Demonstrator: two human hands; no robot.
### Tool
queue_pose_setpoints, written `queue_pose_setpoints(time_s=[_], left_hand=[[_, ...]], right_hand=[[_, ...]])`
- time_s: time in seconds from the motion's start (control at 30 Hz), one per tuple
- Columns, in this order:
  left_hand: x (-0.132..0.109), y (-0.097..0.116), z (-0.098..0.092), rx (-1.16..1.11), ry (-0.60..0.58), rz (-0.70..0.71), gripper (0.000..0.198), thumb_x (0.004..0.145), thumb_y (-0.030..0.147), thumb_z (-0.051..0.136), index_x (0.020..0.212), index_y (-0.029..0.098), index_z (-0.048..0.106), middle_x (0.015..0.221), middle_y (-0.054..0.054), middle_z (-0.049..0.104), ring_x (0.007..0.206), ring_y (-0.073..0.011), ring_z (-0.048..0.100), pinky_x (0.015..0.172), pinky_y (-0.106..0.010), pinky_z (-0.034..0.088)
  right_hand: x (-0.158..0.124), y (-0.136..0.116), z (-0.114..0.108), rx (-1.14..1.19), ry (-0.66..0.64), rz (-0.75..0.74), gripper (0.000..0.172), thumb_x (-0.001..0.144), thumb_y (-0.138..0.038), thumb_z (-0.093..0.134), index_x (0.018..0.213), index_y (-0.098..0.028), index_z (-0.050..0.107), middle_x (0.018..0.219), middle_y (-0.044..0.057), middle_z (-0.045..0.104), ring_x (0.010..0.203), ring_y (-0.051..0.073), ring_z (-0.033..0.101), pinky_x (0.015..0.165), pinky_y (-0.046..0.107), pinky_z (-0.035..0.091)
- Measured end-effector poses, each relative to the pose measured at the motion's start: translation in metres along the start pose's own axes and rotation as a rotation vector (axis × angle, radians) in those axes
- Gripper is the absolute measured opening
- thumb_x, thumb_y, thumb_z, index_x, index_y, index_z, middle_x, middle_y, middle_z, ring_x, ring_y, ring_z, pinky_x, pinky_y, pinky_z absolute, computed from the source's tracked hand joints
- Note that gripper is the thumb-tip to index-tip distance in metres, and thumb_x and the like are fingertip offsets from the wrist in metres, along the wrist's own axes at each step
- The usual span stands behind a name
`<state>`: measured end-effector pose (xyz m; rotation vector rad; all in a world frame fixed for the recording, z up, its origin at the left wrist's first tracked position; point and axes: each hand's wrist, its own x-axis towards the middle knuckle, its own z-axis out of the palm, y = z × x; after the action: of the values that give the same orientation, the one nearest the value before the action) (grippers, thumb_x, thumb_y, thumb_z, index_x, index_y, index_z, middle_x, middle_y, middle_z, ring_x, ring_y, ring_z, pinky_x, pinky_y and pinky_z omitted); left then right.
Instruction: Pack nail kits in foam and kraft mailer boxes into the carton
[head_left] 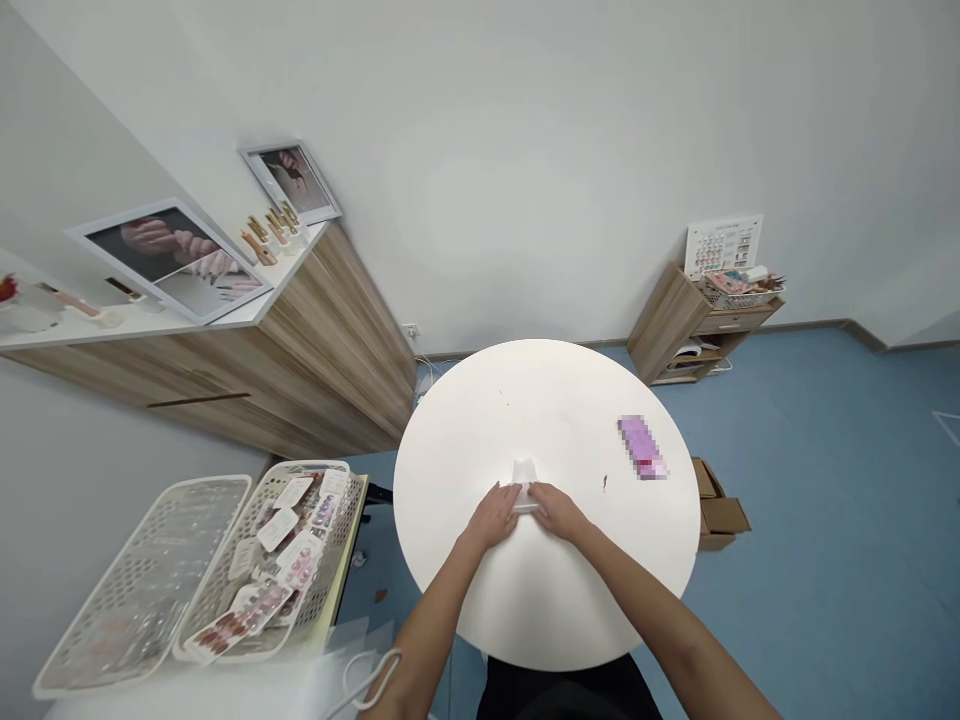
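Observation:
My left hand [493, 517] and my right hand [559, 512] meet near the near side of a round white table [540, 400]. Between them they pinch a small, white, translucent plastic piece [523, 488], whose lower part is hidden by my fingers. Its exact kind is hard to tell. To the right, a pink rectangular packet [641, 447] lies flat on the tabletop, well away from both hands. Its surface is blurred out.
Left of the table stand a white perforated tray [142, 580] and a white basket of small packets [300, 560]. A wood-veneer cabinet [330, 340] with framed hand photographs lines the wall. A cardboard box [720, 515] and a small wooden shelf unit [667, 325] stand to the right.

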<state>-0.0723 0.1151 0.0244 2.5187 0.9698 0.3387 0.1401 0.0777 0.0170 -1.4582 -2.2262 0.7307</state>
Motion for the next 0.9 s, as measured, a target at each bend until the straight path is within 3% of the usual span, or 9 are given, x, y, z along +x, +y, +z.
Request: queue_pose_setpoints(time_s=[0.07, 0.13, 0.27, 0.43, 0.57, 0.77, 0.9], left_hand=[[0.009, 0.005, -0.008, -0.01, 0.037, -0.031, 0.061, 0.086, 0.019, 0.044, 0.146, 0.021, 0.032, 0.135, -0.011, 0.058, 0.126, -0.0244, 0.053, 0.114, -0.048, 0.032], [0.016, 0.016, -0.01, 0.03, 0.121, -0.084, 0.065, 0.087, 0.015, 0.041, 0.15, 0.021, 0.026, 0.148, -0.011, 0.045, 0.137, -0.0249, 0.041, 0.117, -0.05, 0.026], [0.018, 0.041, 0.007, 0.168, 0.218, -0.164, 0.073, 0.086, 0.01, 0.038, 0.154, 0.017, 0.012, 0.161, -0.013, 0.016, 0.148, -0.0278, 0.015, 0.119, -0.056, 0.013], [0.008, 0.043, 0.046, 0.248, 0.146, -0.22, 0.073, 0.089, 0.02, 0.04, 0.155, 0.019, 0.007, 0.16, -0.012, 0.02, 0.147, -0.0303, 0.02, 0.116, -0.061, 0.016], [0.011, 0.034, 0.063, 0.32, 0.122, -0.262, 0.068, 0.095, 0.029, 0.035, 0.155, 0.022, 0.006, 0.161, -0.009, 0.017, 0.148, -0.0278, 0.017, 0.117, -0.059, 0.017], [0.024, 0.036, 0.065, 0.348, 0.091, -0.299, 0.066, 0.096, 0.039, 0.034, 0.155, 0.023, 0.009, 0.161, -0.01, 0.015, 0.148, -0.0318, 0.013, 0.115, -0.062, 0.013], [0.027, 0.038, 0.065, 0.303, 0.058, -0.324, 0.067, 0.095, 0.04, 0.036, 0.155, 0.021, 0.013, 0.161, -0.013, 0.012, 0.148, -0.0337, 0.01, 0.115, -0.064, 0.011]], right_hand=[[0.012, 0.002, -0.015, 0.069, -0.013, 0.056, 0.034, 0.088, -0.019, 0.049, 0.122, -0.022, 0.056, 0.117, 0.009, 0.063, 0.106, 0.022, 0.06, 0.093, 0.039, 0.049], [0.027, 0.003, -0.029, 0.088, 0.002, 0.11, 0.028, 0.09, -0.02, 0.049, 0.116, -0.021, 0.06, 0.113, 0.008, 0.061, 0.099, 0.02, 0.061, 0.09, 0.036, 0.049], [0.055, 0.007, -0.043, 0.016, 0.017, 0.194, 0.021, 0.092, -0.022, 0.048, 0.105, -0.019, 0.065, 0.102, 0.008, 0.059, 0.095, 0.019, 0.059, 0.085, 0.032, 0.047], [0.072, 0.016, -0.041, -0.038, 0.074, 0.324, 0.023, 0.095, -0.02, 0.041, 0.11, -0.021, 0.059, 0.101, 0.006, 0.064, 0.093, 0.019, 0.06, 0.081, 0.029, 0.045], [0.074, 0.021, -0.034, -0.099, 0.066, 0.395, 0.025, 0.095, -0.019, 0.038, 0.11, -0.021, 0.058, 0.104, 0.005, 0.064, 0.087, 0.018, 0.061, 0.076, 0.027, 0.045], [0.054, 0.024, -0.02, -0.212, 0.126, 0.339, 0.039, 0.093, -0.015, 0.036, 0.126, -0.019, 0.056, 0.133, 0.013, 0.054, 0.115, 0.022, 0.055, 0.091, 0.031, 0.047], [0.035, 0.025, -0.011, -0.268, 0.065, 0.199, 0.051, 0.09, -0.009, 0.032, 0.138, -0.016, 0.049, 0.145, 0.012, 0.047, 0.132, 0.024, 0.042, 0.109, 0.041, 0.035]])
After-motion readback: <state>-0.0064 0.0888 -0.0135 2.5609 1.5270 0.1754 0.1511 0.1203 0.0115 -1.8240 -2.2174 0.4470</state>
